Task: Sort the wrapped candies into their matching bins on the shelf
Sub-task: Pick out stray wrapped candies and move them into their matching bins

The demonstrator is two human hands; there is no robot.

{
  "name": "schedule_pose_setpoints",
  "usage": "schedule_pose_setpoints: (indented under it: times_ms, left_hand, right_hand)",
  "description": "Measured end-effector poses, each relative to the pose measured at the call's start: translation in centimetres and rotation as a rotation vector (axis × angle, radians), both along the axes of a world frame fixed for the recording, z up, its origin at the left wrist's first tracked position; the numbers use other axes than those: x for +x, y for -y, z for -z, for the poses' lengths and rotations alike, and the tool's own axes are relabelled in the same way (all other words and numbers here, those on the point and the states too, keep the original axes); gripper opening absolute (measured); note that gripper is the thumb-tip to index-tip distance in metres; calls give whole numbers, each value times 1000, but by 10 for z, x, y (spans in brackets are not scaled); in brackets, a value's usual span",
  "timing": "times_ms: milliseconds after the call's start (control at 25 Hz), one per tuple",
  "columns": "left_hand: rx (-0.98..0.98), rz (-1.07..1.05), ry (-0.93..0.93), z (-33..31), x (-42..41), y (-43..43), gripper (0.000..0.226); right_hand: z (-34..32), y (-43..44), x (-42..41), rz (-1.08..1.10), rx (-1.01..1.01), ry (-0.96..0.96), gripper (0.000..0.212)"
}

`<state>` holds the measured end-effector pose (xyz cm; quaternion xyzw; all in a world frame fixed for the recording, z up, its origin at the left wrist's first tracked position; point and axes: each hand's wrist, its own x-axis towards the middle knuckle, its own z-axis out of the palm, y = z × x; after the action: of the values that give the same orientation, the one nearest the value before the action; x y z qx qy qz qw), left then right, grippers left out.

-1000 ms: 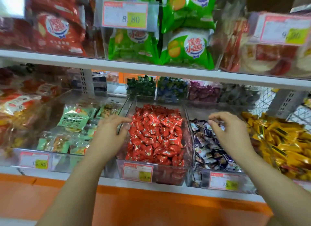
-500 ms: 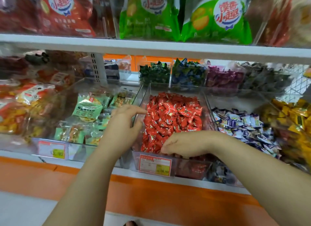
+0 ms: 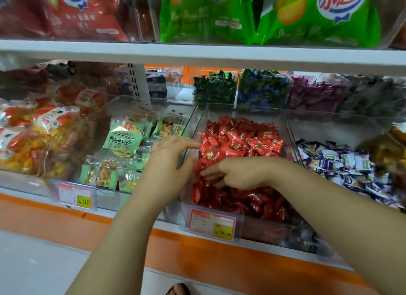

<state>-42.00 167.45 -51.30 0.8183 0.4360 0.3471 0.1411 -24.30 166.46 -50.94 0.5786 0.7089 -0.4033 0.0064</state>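
A clear bin [image 3: 222, 109] in the middle of the lower shelf is heaped with red wrapped candies [image 3: 239, 141]. My right hand [image 3: 237, 174] reaches across into its front left part, fingers spread and resting on the red candies; whether it holds one is hidden. My left hand [image 3: 169, 160] hovers at the bin's left wall, fingers straight and pointing right, holding nothing. To the right, another clear bin holds white-and-purple wrapped candies [image 3: 338, 160].
Green snack packs [image 3: 123, 138] fill the bin on the left. Small bins of green [image 3: 214, 88], blue [image 3: 261, 90] and purple candies [image 3: 316, 94] stand at the back. Price tags [image 3: 212, 225] hang on the shelf's front edge. An upper shelf board [image 3: 197, 55] overhangs.
My right hand swung left from over the white-and-purple candies into the red candy bin and now lies on the red candies. My left hand stayed by the bin's left wall.
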Motion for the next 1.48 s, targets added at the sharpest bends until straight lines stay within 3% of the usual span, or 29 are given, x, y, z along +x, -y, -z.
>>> schedule_pose_setpoints:
  times_ms: [280,480,600,720,880,1040,1480]
  left_hand:
    - [-6,-21,-16,-2,2,0,25]
    - [-28,-39,-13,-1,1,-1,25]
    - [-18,-25,-1,-2,1,0,25]
    - [-19,-23,2,-3,-1,2,26]
    - [-33,-15,-1,-2,-3,4,26]
    - [-43,5,0,-3,-5,4,26]
    - [-85,28,47,-1,-5,2,28]
  right_hand:
    - [-9,-9,27,89,15,-97,63]
    - [-31,8,27,118,21,-234,40]
    - [-32,29,7,59,-143,-281,30]
    - [-12,34,-19,82,-347,-232,39]
    - [4,25,-35,194,-434,-295,44]
    - [5,18,-30,226,-406,-313,46]
    - [-14,5,-3,305,-72,-298,41]
